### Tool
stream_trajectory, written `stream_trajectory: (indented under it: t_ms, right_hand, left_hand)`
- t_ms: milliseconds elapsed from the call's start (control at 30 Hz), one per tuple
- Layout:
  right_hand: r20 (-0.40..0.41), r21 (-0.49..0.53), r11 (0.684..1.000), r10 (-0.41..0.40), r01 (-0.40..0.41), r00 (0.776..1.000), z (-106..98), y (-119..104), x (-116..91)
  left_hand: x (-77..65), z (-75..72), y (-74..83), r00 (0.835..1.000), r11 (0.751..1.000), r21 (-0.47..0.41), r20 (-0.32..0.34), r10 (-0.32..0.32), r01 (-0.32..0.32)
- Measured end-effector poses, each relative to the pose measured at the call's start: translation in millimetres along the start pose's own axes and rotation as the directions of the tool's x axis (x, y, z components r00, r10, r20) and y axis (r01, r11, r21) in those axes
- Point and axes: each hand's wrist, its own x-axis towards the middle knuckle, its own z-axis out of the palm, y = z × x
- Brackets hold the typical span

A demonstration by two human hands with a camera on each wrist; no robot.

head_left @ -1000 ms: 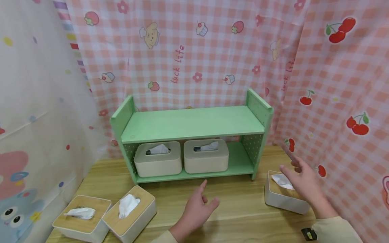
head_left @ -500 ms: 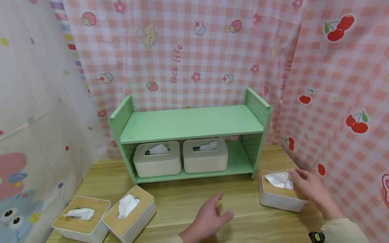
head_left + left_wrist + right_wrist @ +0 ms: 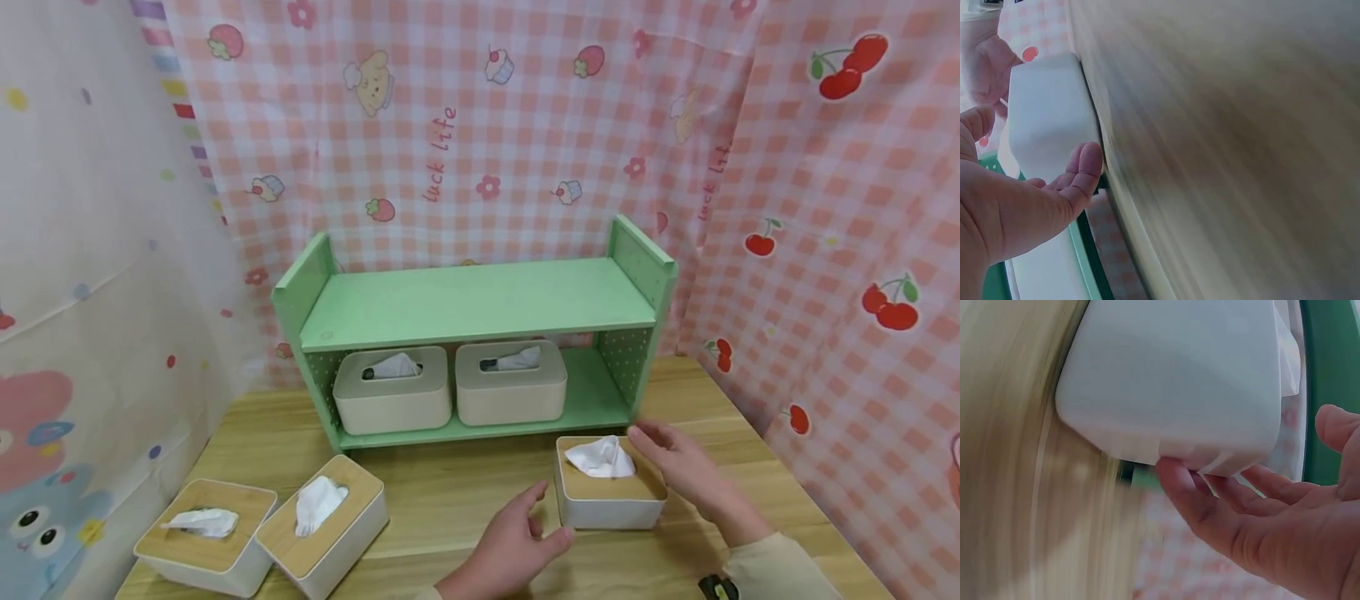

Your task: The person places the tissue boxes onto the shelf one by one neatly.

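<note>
A white tissue box with a wood-coloured lid and a tissue sticking out stands on the table, in front of the shelf's right part. My right hand is at its right side; in the right wrist view the fingertips touch the box wall, with the thumb held away from it. Just left of the box is my left hand, its fingers loosely bent and holding nothing. In the left wrist view the left hand overlaps the box; whether they touch I cannot tell.
A green two-tier shelf stands behind. Its lower tier holds two cream tissue boxes, one left and one in the middle. Two wood-lidded tissue boxes, one outer and one inner, lie at the table's left. Patterned curtains surround the table.
My right hand has come down to the wood-lidded tissue box and slid it leftward across the table, turning it squarer to the shelf. My left hand has shifted a little right.
</note>
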Motion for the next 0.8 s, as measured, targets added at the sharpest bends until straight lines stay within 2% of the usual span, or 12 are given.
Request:
stream_trajectory:
  t_ms: [133,267,367,500,633,800]
  right_hand:
    - [0.024,0.06,0.998,-0.026,0.025,0.999,29,-16,6]
    - [0.017,0.055,0.997,-0.06,0.059,0.998,56,-30,11]
    - [0.005,0.057,0.994,-0.092,0.092,0.996,72,-37,15]
    - [0.007,0.092,0.984,-0.152,0.15,0.988,90,-39,22]
    - [0.043,0.154,0.964,-0.227,0.218,0.973,101,-35,28]
    - [0.118,0.195,0.945,-0.289,0.263,0.95,105,-25,31]
  left_hand:
    - [-6.0,-13.2,-7.3,0.999,0.996,-0.084,-0.01,-0.04,0.039]
    - [-14.1,-28.2,-17.9,0.997,0.99,-0.136,-0.047,-0.056,0.049]
    - [-18.1,-38.8,-24.9,0.994,0.991,-0.128,-0.096,-0.053,0.04]
    - [-21.0,-52.1,-32.2,0.985,0.992,-0.11,-0.152,-0.081,0.064]
    - [-25.0,-65.5,-38.0,0.976,0.991,-0.095,-0.184,-0.114,0.098]
    - [-31.8,-80.5,-42.9,0.972,0.995,-0.068,-0.217,-0.089,0.076]
